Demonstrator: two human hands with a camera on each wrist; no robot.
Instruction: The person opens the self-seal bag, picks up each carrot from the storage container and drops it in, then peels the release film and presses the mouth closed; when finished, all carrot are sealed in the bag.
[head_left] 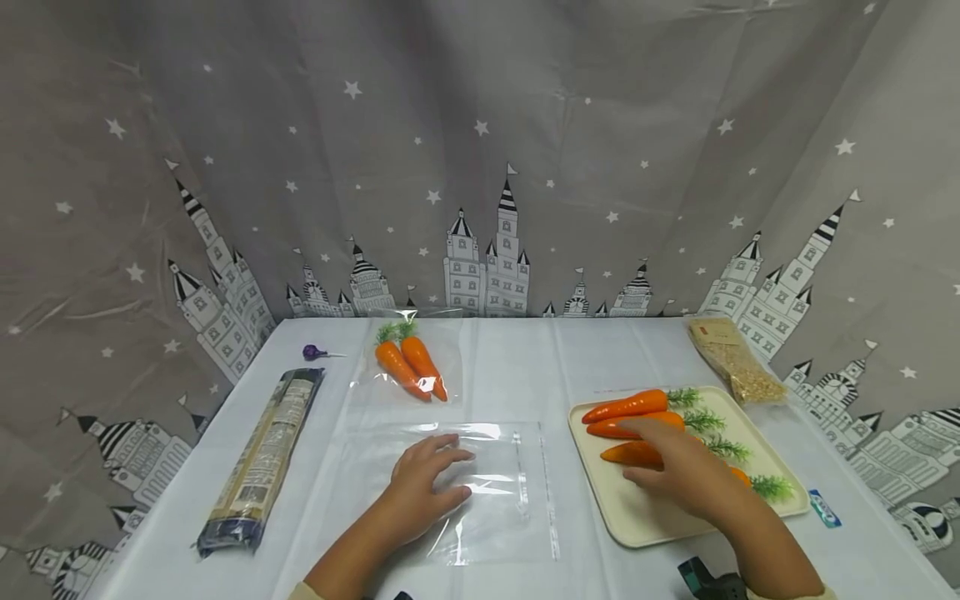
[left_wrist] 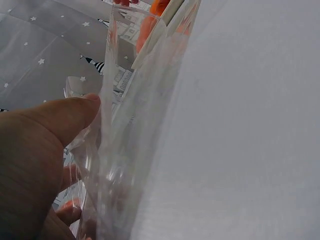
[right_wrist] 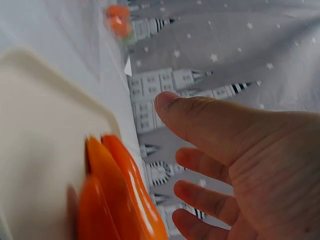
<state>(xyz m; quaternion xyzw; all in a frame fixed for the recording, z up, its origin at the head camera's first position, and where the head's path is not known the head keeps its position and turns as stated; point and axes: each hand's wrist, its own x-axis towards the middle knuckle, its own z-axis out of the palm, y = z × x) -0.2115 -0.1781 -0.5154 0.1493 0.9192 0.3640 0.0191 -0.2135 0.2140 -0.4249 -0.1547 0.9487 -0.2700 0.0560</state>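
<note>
On a cream tray (head_left: 626,525) to the right lie several orange carrots (head_left: 630,406) with green leafy tops. My right hand (head_left: 686,467) is over these carrots; the right wrist view shows its thumb and fingers (right_wrist: 200,192) apart, with nothing between them. A flat clear plastic bag (head_left: 498,525) lies at the middle front of the table. Over its left part is my left hand (head_left: 420,492), thumb spread from the fingers; whether it touches the film I cannot tell. Further back, another clear bag (head_left: 446,342) holds two carrots (head_left: 401,371).
A long printed packet (head_left: 262,458) lies at the left, with a purple lollipop (head_left: 311,352) behind it. At the back right is a bag of tan, grain-like food (head_left: 738,358). A small blue-green packet (head_left: 825,508) sits right of the tray. A grey castle-print curtain (head_left: 600,167) hangs behind.
</note>
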